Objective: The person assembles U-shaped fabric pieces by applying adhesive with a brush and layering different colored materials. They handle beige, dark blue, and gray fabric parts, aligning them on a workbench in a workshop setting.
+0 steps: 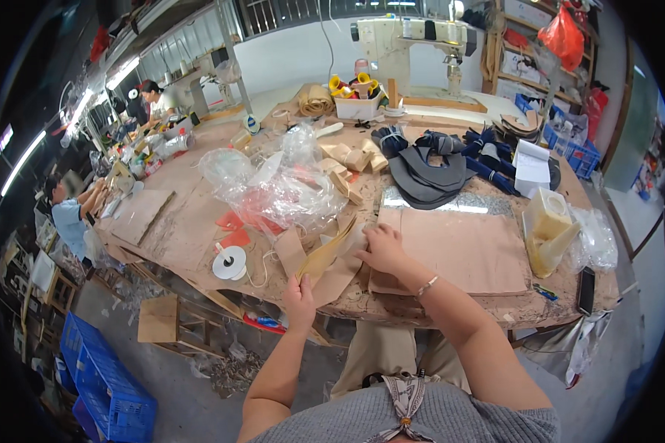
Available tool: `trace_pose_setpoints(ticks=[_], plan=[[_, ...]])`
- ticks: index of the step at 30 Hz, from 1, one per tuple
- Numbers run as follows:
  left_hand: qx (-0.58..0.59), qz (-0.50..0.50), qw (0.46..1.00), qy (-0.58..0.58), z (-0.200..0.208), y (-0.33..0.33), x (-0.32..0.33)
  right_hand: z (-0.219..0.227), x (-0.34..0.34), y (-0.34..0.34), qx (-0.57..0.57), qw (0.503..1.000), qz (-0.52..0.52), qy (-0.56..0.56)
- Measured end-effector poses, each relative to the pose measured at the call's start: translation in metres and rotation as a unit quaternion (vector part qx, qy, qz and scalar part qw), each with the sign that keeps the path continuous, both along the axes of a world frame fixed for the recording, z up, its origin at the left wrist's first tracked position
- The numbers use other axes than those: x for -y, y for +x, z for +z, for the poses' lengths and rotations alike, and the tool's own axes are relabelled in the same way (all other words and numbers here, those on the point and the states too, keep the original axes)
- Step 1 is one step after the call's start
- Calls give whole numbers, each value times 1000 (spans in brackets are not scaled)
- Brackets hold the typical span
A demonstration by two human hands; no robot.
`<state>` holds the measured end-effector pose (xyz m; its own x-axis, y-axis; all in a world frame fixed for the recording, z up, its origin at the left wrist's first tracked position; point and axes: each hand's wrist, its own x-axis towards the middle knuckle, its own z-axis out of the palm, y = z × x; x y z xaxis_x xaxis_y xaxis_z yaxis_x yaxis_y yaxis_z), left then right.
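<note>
Left of the pink sheet (462, 244), our left hand (300, 301) pinches the yellow sheet (324, 258), likely steadying it; we cannot tell if our curled right hand (384, 251) grips.

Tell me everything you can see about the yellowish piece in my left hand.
The yellowish piece is long, thin and sheet-like, tapering toward its far end, with a slightly streaked surface; it could be paper or thin leather. Your left hand grips its near end, and it slants up and to the right over the cluttered worktable. Your right hand is just right of it; whether they touch isn't clear.
</note>
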<state>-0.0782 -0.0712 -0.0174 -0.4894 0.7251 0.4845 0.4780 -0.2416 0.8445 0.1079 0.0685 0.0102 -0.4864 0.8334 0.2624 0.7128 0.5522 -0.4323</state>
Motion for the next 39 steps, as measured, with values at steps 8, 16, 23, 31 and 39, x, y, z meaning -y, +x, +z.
trace_pose_setpoints(ticks=[8, 16, 23, 31, 39], plan=[[-32, 25, 999, -33, -9, 2, 8, 23, -11, -30, -215, 944, -8, -250], [-399, -27, 914, 64, -18, 3, 13, 25, -55, 46, -364, 906, -216, 0], [-330, -215, 916, -73, 56, 17, -12, 7, -42, 268, -257, 893, -368, 17], [-376, -361, 853, 26, 90, 196, -248, 29, 74, 324, -149, 856, -328, 370], [-434, -248, 818, -284, 60, 253, -361, 43, 59, 411, -320, 896, -285, 119]])
